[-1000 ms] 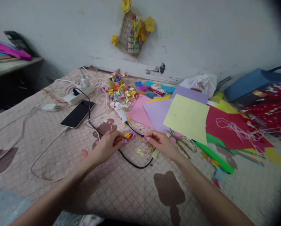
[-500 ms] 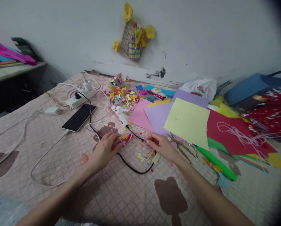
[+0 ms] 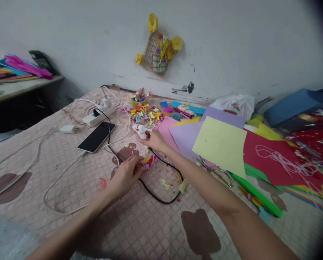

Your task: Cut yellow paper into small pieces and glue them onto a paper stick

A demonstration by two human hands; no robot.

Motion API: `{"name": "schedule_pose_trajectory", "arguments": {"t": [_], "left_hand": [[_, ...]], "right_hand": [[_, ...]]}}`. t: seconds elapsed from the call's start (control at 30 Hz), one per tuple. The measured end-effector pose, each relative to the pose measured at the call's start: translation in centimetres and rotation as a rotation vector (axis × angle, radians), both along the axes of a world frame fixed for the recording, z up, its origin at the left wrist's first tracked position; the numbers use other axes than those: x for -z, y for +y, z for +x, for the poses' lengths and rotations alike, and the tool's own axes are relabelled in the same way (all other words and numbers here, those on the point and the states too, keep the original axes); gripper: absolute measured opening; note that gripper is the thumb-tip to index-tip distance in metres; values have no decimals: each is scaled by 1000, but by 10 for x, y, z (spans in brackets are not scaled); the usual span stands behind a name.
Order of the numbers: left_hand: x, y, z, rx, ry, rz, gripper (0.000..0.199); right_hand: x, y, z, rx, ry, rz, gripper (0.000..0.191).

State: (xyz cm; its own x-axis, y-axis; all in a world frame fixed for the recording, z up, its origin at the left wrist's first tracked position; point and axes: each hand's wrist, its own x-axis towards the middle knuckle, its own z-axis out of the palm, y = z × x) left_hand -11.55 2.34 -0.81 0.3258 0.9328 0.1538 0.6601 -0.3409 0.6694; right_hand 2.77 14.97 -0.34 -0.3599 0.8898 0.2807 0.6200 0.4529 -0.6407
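My right hand (image 3: 156,140) reaches across to a white hot glue gun (image 3: 140,130) lying on the table, its fingers closed round the handle. From the gun a black cord (image 3: 161,200) loops over the cloth and runs back to the left. Nearer to me, my left hand (image 3: 129,171) is closed in a pinch on a small bundle of coloured paper bits (image 3: 149,163), pink, yellow and red. Its fingers hide part of the bundle. Beyond the gun lies a heap of cut paper pieces (image 3: 146,115), with a small filled pot (image 3: 136,102) behind it.
To the left are a phone (image 3: 97,137), a white power strip (image 3: 92,119) and trailing cables. Gold-handled scissors (image 3: 223,177), coloured paper sheets (image 3: 220,142) and a green strip (image 3: 259,195) lie right. A blue box (image 3: 288,106) stands at the far right.
My right hand has left the black cord, moved forward and left, and taken hold of the glue gun's handle. My left hand stays pinched on the paper bundle. The view has shifted slightly.
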Motion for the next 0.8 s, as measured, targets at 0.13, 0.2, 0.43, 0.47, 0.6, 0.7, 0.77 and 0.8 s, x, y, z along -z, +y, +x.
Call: {"name": "schedule_pose_trajectory", "arguments": {"t": [0.13, 0.2, 0.43, 0.47, 0.6, 0.7, 0.77, 0.8], "left_hand": [[0, -1, 1, -9, 31, -2, 24], [-2, -2, 2, -6, 53, 3, 23], [-8, -6, 8, -2, 123, 52, 22], [-8, -6, 8, 2, 129, 63, 23], [-6, -7, 9, 12, 138, 135, 24], [-9, -9, 11, 17, 164, 196, 25], [-13, -13, 14, 12, 185, 257, 27], [-16, -16, 16, 5, 192, 291, 27]], "right_hand": [[-1, 0, -4, 72, 76, -1, 21], [-7, -7, 6, 139, 135, 21, 21], [-33, -48, 75, 259, 628, 6, 20], [-34, -56, 85, 275, 656, -11, 20], [-29, -86, 115, 343, 737, -34, 18], [-22, -105, 128, 377, 770, -46, 16], [-17, -115, 133, 393, 796, -58, 14], [-15, -119, 134, 395, 815, -69, 14]]}}
